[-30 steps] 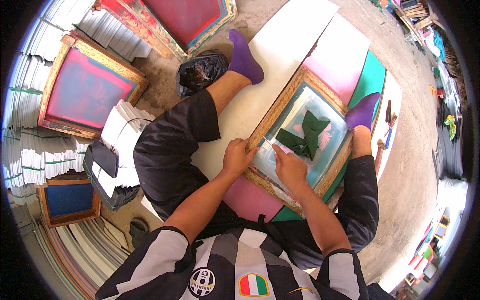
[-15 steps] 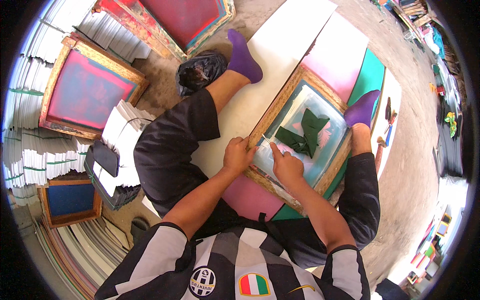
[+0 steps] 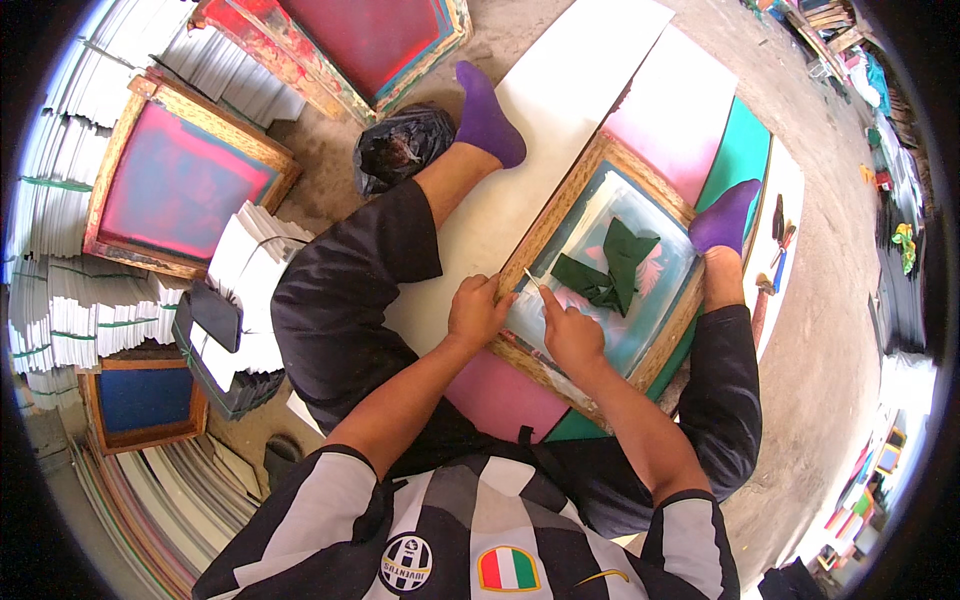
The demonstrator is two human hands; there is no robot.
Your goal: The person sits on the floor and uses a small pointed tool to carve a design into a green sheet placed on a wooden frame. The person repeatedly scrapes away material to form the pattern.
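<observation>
A wooden screen-printing frame (image 3: 563, 213) lies between my legs, tilted across coloured boards. Its mesh (image 3: 526, 322) is pale blue and white, with pinkish leaf-like shapes. My left hand (image 3: 478, 314) grips the frame's left rail, its thumb reaching toward the mesh. In my right hand (image 3: 573, 338) is a thin whitish stick (image 3: 531, 276), pinched with the index finger stretched along it. The stick's tip is by the mesh's left edge, close to the rail; whether it touches is too small to tell. A folded dark green cloth (image 3: 626, 262) rests on the mesh beyond my right hand.
Several other framed screens (image 3: 190, 180) lean at the left near tied paper stacks (image 3: 60, 295). A black plastic bag (image 3: 400, 148) sits by my left foot. Small tools (image 3: 778, 250) lie on a white board past my right foot. A dark phone-like object (image 3: 214, 315) rests on papers.
Almost nothing differs. The stick's tip and my right hand have shifted very slightly, while my left hand stays on the frame.
</observation>
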